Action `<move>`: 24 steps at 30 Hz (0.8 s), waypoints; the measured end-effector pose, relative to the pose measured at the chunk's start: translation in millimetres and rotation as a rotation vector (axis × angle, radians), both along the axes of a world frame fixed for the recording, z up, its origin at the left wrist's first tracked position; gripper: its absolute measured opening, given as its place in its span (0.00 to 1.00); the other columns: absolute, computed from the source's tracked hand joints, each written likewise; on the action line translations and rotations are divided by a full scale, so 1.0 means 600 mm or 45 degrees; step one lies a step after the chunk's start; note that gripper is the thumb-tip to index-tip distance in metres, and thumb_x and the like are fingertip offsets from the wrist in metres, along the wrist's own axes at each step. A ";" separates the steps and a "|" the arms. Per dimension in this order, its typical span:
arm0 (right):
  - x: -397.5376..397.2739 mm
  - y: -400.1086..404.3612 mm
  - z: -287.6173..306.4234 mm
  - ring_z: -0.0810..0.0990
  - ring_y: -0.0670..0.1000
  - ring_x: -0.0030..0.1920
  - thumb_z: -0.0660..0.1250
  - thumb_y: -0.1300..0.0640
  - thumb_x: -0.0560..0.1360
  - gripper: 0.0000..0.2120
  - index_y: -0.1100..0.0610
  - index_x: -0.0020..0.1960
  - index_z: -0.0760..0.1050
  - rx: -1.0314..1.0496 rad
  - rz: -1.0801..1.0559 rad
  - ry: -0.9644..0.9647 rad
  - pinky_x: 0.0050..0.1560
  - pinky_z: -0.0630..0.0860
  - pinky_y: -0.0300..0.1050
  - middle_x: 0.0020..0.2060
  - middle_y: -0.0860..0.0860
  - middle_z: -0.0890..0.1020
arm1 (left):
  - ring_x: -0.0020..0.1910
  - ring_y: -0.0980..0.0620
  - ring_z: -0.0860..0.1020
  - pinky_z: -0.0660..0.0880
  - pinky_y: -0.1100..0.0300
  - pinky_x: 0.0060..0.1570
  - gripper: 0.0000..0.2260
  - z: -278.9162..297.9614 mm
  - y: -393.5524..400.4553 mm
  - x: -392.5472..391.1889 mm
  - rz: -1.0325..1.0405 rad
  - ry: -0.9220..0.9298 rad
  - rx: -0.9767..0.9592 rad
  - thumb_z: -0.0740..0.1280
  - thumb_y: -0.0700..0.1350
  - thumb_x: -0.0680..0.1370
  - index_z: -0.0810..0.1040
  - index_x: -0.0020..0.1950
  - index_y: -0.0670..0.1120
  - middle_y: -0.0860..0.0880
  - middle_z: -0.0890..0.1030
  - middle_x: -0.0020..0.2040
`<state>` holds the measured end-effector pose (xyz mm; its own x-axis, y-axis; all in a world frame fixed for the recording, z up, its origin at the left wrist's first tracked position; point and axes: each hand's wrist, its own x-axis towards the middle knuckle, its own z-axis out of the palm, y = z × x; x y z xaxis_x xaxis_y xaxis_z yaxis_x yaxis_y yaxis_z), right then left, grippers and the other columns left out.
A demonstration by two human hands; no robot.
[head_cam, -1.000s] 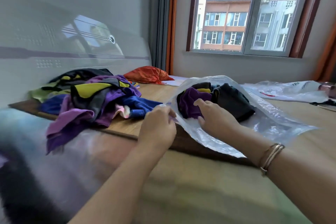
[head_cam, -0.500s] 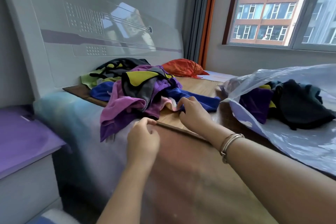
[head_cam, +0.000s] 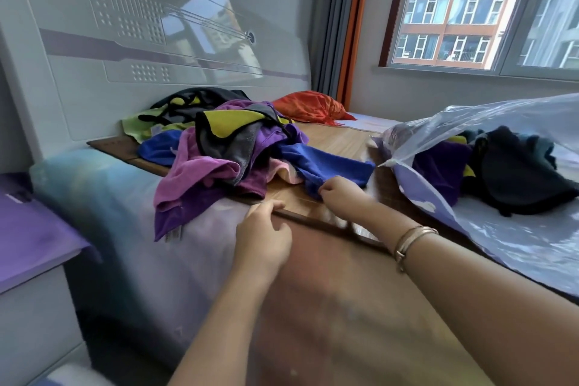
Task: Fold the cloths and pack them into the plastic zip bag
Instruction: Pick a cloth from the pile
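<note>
A heap of loose cloths (head_cam: 225,147) in purple, pink, yellow, grey and green lies on the wooden board (head_cam: 335,141) near the headboard. A blue cloth (head_cam: 326,166) trails out of the heap toward me. My right hand (head_cam: 340,191) pinches the near edge of this blue cloth. My left hand (head_cam: 266,235) hovers over the board's front edge with loosely curled fingers and holds nothing. At the right lies the clear plastic zip bag (head_cam: 517,244), its mouth facing the heap, with folded purple and black cloths (head_cam: 488,166) inside.
An orange cloth bundle (head_cam: 310,107) sits at the far end of the board by the curtain. A white headboard (head_cam: 141,57) rises behind the heap. A purple-topped bedside stand (head_cam: 31,244) is at the left. The window (head_cam: 485,10) is ahead on the right.
Both hands left the zip bag's mouth and moved left to the heap. My right hand has taken hold of the blue cloth's edge. The view swung left.
</note>
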<state>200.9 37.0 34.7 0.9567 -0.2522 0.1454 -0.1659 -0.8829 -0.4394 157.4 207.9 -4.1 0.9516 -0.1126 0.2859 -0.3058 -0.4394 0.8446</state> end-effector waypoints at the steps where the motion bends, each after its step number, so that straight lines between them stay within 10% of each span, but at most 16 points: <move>1: -0.023 0.005 0.002 0.75 0.58 0.54 0.58 0.64 0.78 0.13 0.64 0.53 0.80 0.034 0.033 -0.033 0.52 0.69 0.43 0.52 0.59 0.79 | 0.56 0.41 0.77 0.72 0.55 0.55 0.17 0.006 -0.006 -0.008 -0.016 0.017 -0.031 0.63 0.38 0.76 0.76 0.64 0.49 0.48 0.78 0.60; 7: -0.203 0.008 0.024 0.77 0.58 0.59 0.59 0.67 0.78 0.13 0.62 0.57 0.80 0.518 0.141 -0.172 0.54 0.72 0.40 0.56 0.58 0.80 | 0.59 0.46 0.76 0.71 0.55 0.62 0.17 0.022 -0.057 -0.038 -0.128 0.318 -0.406 0.64 0.52 0.79 0.75 0.64 0.44 0.46 0.79 0.58; 14: -0.363 -0.037 0.046 0.77 0.45 0.61 0.61 0.63 0.79 0.13 0.57 0.51 0.85 0.795 0.260 -0.126 0.67 0.68 0.41 0.54 0.47 0.83 | 0.54 0.44 0.81 0.76 0.45 0.59 0.52 0.029 -0.114 -0.081 -0.340 0.711 -0.942 0.72 0.75 0.49 0.74 0.66 0.47 0.44 0.82 0.56; 20: -0.437 -0.072 0.077 0.82 0.48 0.54 0.65 0.61 0.71 0.10 0.57 0.42 0.86 0.934 0.339 -0.060 0.55 0.76 0.36 0.48 0.53 0.86 | 0.39 0.45 0.80 0.77 0.56 0.37 0.29 0.041 -0.136 -0.131 -0.303 0.667 -1.142 0.70 0.37 0.73 0.65 0.72 0.37 0.40 0.80 0.45; 24: -0.489 -0.086 0.075 0.80 0.52 0.58 0.64 0.56 0.72 0.10 0.54 0.44 0.85 0.819 0.332 -0.077 0.67 0.70 0.51 0.51 0.50 0.85 | 0.38 0.47 0.76 0.77 0.60 0.33 0.15 0.060 -0.134 -0.177 -0.452 0.615 -1.051 0.57 0.30 0.77 0.70 0.63 0.35 0.41 0.76 0.42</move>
<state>-92.3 -14.5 79.8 0.9927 -0.0694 0.0991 0.0573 -0.4515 -0.8904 51.3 127.5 32.1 0.9359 -0.3521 -0.0037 0.1488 0.3857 0.9106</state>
